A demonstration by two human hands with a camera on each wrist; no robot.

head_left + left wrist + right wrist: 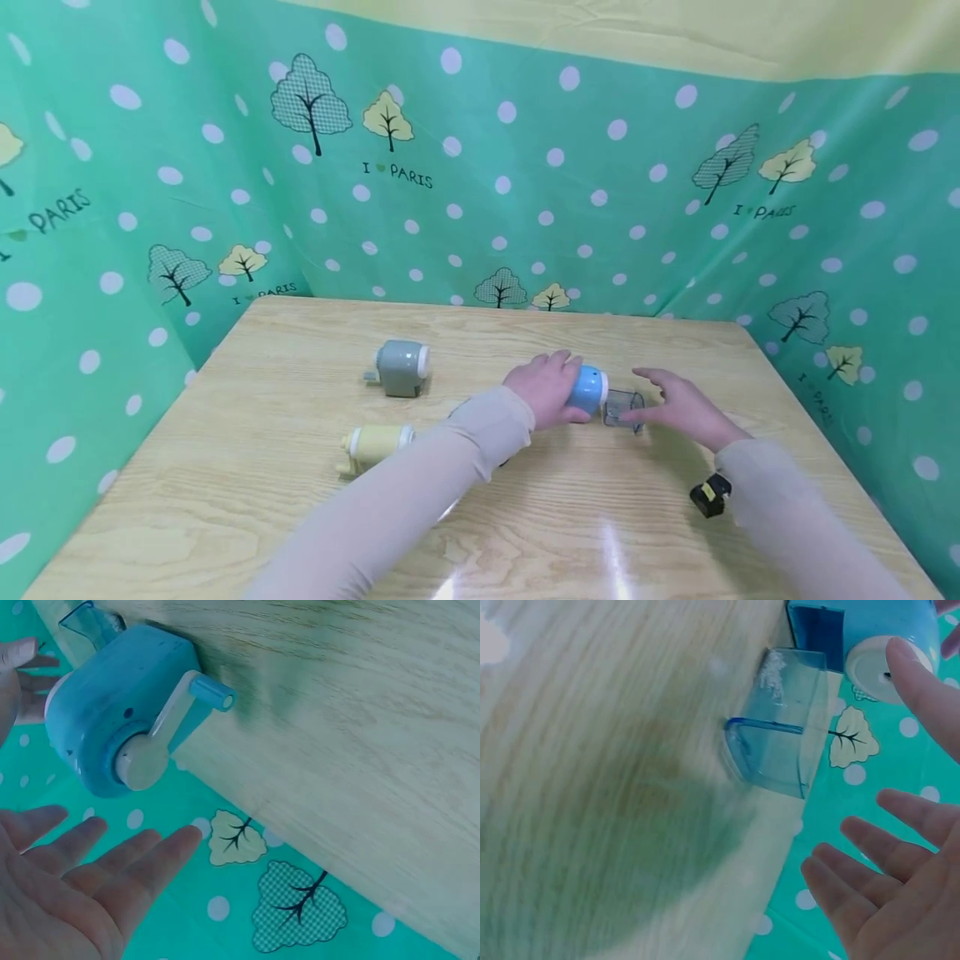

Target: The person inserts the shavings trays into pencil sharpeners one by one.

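A blue crank pencil sharpener [587,390] stands toward the right of the table. Its white crank arm [174,712] with a blue knob shows in the left wrist view. The clear shavings drawer [618,408] lies out of the body on the tabletop, right beside it, with pale specks inside in the right wrist view. My left hand [546,390] is at the sharpener's left side, its fingers extended and spread in the left wrist view. Near the drawer is my right hand [678,408], thumb and fingers spread apart on either side of it, holding nothing.
A grey crank sharpener [402,368] stands left of centre on the wooden table [225,450]. Nearer to me a yellow sharpener [375,444] is partly covered by my left sleeve. A green dotted curtain [525,192] encloses the table's back and sides.
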